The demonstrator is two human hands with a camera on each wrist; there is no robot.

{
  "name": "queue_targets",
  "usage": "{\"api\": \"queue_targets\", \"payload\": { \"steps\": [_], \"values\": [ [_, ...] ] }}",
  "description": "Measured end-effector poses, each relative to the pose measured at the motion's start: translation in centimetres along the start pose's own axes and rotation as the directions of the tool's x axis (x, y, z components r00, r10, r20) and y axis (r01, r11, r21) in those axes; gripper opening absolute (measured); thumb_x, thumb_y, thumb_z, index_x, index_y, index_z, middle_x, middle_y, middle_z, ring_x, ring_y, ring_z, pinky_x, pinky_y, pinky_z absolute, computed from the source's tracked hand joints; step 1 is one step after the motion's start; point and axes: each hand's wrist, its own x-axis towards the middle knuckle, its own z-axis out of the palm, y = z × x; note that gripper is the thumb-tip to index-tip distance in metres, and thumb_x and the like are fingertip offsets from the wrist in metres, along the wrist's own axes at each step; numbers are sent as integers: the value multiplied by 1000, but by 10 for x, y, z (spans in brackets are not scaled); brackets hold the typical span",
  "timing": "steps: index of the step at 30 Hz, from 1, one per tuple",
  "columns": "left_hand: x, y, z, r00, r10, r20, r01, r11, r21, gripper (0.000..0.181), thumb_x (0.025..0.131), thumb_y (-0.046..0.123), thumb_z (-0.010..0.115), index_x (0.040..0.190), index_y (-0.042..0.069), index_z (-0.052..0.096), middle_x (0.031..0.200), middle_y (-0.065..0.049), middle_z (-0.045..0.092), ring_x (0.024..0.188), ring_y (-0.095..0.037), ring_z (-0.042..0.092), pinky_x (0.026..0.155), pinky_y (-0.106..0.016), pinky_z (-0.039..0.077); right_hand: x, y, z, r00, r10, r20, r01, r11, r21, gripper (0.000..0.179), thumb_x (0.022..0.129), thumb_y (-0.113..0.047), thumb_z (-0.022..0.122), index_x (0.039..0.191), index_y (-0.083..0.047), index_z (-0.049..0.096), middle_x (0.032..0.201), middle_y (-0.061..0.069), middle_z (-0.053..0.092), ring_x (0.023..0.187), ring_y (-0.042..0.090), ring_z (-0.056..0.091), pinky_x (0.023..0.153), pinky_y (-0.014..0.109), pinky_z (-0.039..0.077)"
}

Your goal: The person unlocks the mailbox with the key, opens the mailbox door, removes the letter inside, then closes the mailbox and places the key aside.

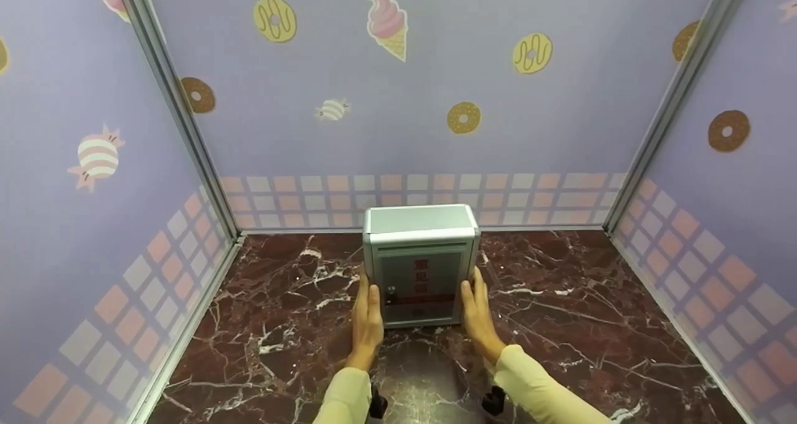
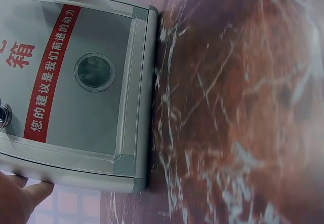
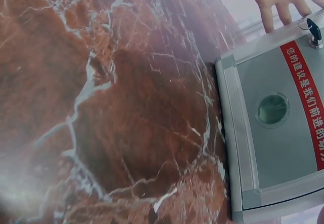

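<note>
A grey metal suggestion box (image 1: 420, 221) stands upright on the dark red marbled surface. Its front has red characters, a red strip with white characters (image 2: 50, 77), a round window (image 2: 94, 72) and a lock with a key (image 3: 315, 34). My left hand (image 1: 367, 318) presses its fairly straight fingers against the box's left side. On the opposite side, my right hand (image 1: 479, 318) lies with extended fingers along the wall of the box. The left wrist view shows left fingertips touching the side; most of the right hand is cut off there.
The marbled surface (image 1: 280, 330) extends around the box. Behind it rises a lilac back wall (image 1: 411, 144) with sweets and coloured squares. Similar side walls (image 1: 50, 237) meet it at metal corner posts (image 1: 180, 119). Two small black objects (image 1: 494, 400) show near my sleeves.
</note>
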Motion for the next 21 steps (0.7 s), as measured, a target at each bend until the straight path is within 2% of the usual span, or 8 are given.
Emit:
{"api": "queue_targets", "payload": {
  "steps": [4,11,18,21],
  "values": [
    [-4,3,8,1000,-14,21,14,1000,5,56,107,32,32,156,8,22,156,-16,27,141,-33,28,114,-46,22,-5,1,-9,1000,1,-27,-1,1000,-3,53,106,-12,36,153,6,18,152,31,21,139,42,23,112,55,20],
    [-6,7,19,1000,-5,26,5,1000,-17,57,106,32,33,156,6,24,154,-20,30,140,-36,29,114,-49,22,-9,1,-17,997,0,-81,-5,998,-58,53,106,-11,36,151,10,18,153,33,18,141,43,18,114,54,15],
    [-11,11,25,999,10,41,-9,1000,-9,55,106,31,33,158,16,22,155,-13,32,137,-36,34,111,-53,27,-4,38,-26,995,17,-100,-22,999,-43,56,107,-18,35,155,2,14,156,26,16,143,40,17,114,55,14],
    [-12,12,28,999,11,50,-10,1000,-9,55,106,30,33,158,17,21,155,-13,30,138,-36,33,112,-51,26,-6,44,-29,994,11,-109,-17,998,-59,57,107,-23,35,156,0,14,156,25,17,143,38,17,114,54,14]
  ]
}}
